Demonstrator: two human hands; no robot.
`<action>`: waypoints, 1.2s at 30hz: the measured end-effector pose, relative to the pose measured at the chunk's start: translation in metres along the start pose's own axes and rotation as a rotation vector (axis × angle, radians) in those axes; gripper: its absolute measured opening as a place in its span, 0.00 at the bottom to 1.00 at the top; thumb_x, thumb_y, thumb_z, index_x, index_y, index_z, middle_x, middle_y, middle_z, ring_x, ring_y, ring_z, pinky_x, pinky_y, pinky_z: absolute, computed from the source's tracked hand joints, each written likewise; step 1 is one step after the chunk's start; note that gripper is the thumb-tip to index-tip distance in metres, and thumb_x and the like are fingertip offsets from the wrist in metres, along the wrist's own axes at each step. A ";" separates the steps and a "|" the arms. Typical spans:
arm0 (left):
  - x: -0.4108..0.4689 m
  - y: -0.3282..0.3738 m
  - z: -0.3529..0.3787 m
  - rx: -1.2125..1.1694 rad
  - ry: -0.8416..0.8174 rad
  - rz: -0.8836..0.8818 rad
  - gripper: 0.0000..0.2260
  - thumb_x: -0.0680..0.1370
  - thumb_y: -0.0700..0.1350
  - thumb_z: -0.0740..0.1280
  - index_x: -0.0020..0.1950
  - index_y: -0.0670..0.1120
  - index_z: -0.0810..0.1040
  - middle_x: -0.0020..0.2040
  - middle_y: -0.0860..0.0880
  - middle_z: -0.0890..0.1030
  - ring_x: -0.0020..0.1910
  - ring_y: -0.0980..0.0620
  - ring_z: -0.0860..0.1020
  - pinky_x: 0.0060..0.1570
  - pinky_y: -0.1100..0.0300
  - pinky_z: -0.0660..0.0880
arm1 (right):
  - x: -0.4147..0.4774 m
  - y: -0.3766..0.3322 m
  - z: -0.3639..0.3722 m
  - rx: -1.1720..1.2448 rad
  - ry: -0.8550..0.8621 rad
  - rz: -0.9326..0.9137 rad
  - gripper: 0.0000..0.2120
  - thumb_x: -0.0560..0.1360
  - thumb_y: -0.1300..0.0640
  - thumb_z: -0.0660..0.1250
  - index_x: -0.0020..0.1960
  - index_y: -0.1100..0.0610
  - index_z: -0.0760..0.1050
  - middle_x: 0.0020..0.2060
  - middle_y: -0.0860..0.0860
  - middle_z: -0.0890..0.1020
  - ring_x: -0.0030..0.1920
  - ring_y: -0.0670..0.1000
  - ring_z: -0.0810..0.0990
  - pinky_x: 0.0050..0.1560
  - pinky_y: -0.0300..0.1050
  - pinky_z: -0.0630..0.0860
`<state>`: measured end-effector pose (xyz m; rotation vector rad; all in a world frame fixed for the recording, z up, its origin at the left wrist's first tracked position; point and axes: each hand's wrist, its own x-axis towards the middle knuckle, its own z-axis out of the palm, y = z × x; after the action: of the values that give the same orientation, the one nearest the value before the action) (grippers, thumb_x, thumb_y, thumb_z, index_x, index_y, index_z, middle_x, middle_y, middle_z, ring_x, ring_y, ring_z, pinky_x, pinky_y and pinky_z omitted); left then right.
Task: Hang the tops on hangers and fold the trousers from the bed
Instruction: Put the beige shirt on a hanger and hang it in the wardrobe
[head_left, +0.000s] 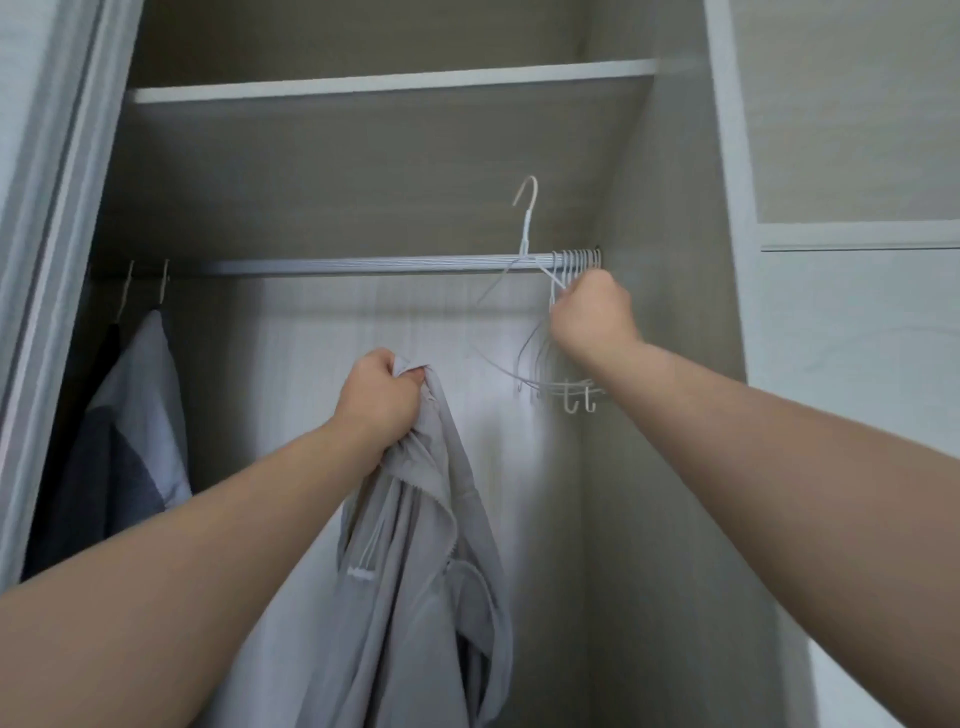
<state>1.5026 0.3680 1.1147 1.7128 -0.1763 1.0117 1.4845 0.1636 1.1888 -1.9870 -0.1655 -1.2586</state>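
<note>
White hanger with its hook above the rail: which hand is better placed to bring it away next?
Right. The right hand grips the white hanger beside the bunched hangers, and its hook is clear above the rail. The left hand is lower and occupied, gripping the grey top.

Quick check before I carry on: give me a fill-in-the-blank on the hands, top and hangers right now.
The top in the left hand is ____ in colour.
The right hand grips a white hanger whose hook is ____ the rail.
The spare hangers bunch at the rail's ____ end.
Missing: grey; above; right.
</note>
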 end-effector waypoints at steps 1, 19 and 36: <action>-0.006 0.006 -0.002 0.000 0.015 0.008 0.12 0.81 0.45 0.66 0.38 0.47 0.70 0.37 0.46 0.76 0.39 0.46 0.76 0.41 0.55 0.72 | -0.014 -0.002 -0.008 0.055 -0.001 -0.008 0.12 0.81 0.61 0.60 0.61 0.64 0.76 0.60 0.63 0.79 0.61 0.62 0.78 0.55 0.46 0.73; -0.273 0.073 -0.030 -0.146 -0.004 -0.120 0.09 0.80 0.44 0.67 0.39 0.48 0.76 0.36 0.49 0.78 0.37 0.50 0.77 0.42 0.54 0.73 | -0.310 0.119 -0.290 0.718 -0.062 0.111 0.11 0.80 0.55 0.59 0.46 0.48 0.80 0.23 0.44 0.62 0.23 0.47 0.59 0.25 0.36 0.59; -0.485 0.096 0.005 0.128 -0.413 -0.328 0.09 0.81 0.45 0.65 0.48 0.39 0.74 0.42 0.44 0.76 0.40 0.48 0.74 0.43 0.53 0.70 | -0.480 0.221 -0.428 0.632 -0.437 0.627 0.12 0.80 0.55 0.63 0.47 0.55 0.85 0.26 0.49 0.58 0.25 0.49 0.55 0.28 0.36 0.54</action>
<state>1.1467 0.1536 0.8461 1.9759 -0.0908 0.4301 1.0401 -0.1404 0.7739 -1.5380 -0.1168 -0.3026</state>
